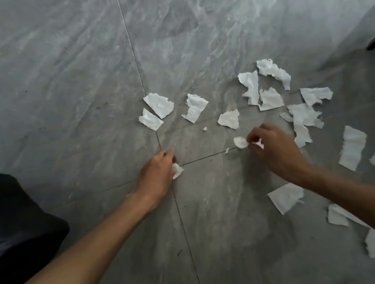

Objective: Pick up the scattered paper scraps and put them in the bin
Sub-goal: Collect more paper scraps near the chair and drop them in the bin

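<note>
— Is there any writing or brand to read?
— No, I cannot read any; the paper scraps (195, 108) are plain white.
— What do your hands do?
— Your left hand (158, 173), in the centre of the frame, is clenched on a small white scrap (177, 170). Your right hand (273, 148) pinches another scrap (240, 142) near the grey tiled floor (65, 86).
— How many scraps lie there?
— About twenty, mostly at centre and right. A black object (13, 226) is at the left edge.

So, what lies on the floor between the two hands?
In the head view, mostly bare grey floor between left hand and right hand, except one tiny paper crumb.
</note>
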A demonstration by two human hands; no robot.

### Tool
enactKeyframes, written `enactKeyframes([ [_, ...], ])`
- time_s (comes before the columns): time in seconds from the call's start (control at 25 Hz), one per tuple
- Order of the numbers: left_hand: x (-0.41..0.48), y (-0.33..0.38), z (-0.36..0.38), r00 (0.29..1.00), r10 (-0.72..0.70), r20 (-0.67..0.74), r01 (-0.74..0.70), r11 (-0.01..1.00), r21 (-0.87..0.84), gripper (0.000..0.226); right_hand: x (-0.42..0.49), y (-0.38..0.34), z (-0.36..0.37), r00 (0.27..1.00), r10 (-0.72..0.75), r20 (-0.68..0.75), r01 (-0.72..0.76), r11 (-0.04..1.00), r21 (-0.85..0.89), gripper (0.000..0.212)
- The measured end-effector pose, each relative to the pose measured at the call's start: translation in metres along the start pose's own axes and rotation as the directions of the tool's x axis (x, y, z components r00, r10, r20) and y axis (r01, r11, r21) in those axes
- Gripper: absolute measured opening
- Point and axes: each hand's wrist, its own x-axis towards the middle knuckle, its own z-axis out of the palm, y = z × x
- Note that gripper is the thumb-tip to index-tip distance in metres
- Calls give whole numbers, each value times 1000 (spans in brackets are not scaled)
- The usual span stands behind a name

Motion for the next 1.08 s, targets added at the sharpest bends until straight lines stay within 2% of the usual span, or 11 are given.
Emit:
enactKeyframes([
  [0.04,0,-1,1,1000,1,-12,-1,1000,-17,3,5,6,-1,999,28,-16,-28,998,-48,9],
  [0.12,1,1,2,1000,-5,-21,5,1000,-26,7,9,15,6,998,55,37,-51,992,-113,8],
  [0.24,8,10,-8,994,2,-108,-2,1000,5,12,8,16,20,997,43,70,-45,999,30,14],
  [0.36,39,31,-14,975,131,-179,-135,991,-11,11,10,17,20,997,71,40,-77,982,174,16],
  [0.48,77,53,-8,964,262,-52,-260,965,42,9,11,8,12,999,39,7,-39,964,263,19],
  [0.6,93,58,2,955,296,24,-296,955,22,6,18,2,15,994,-78,79,56,965,255,33],
  [0.72,95,56,6,958,287,-13,-287,957,-42,4,23,7,32,978,-171,122,153,978,145,19],
  [0.92,87,54,7,962,264,-64,-270,954,-129,7,24,8,33,971,-210,114,195,973,127,6],
  [1.0,83,50,0,970,204,-131,-227,955,-192,5,26,1,32,962,-258,91,242,958,156,6],
  [1.08,81,42,-13,970,94,-226,-157,947,-280,12,28,-5,37,941,-315,128,294,943,154,14],
])
